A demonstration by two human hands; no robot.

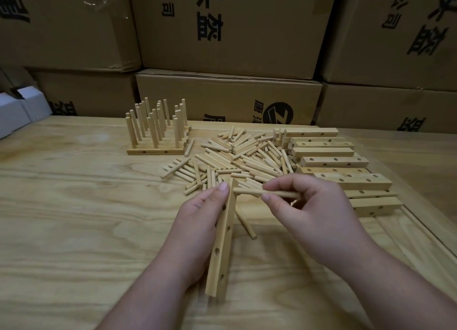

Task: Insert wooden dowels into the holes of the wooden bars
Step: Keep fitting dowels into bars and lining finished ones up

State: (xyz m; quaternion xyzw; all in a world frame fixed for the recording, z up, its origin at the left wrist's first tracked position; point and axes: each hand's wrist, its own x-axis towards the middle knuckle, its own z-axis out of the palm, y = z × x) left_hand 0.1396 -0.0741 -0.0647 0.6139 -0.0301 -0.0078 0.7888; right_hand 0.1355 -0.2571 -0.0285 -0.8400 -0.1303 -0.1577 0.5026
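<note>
My left hand (197, 221) grips a bar (221, 240) held on end above the surface (74, 206), holes facing me; my right hand (309, 206) pinches a dowel (265, 192) level, its tip touching the bar's top end. Loose dowels (235, 156) lie at 12 o'clock, spare bars (333, 161) at 2 o'clock, finished bars (158, 132) with upright dowels at 11 o'clock.
</note>
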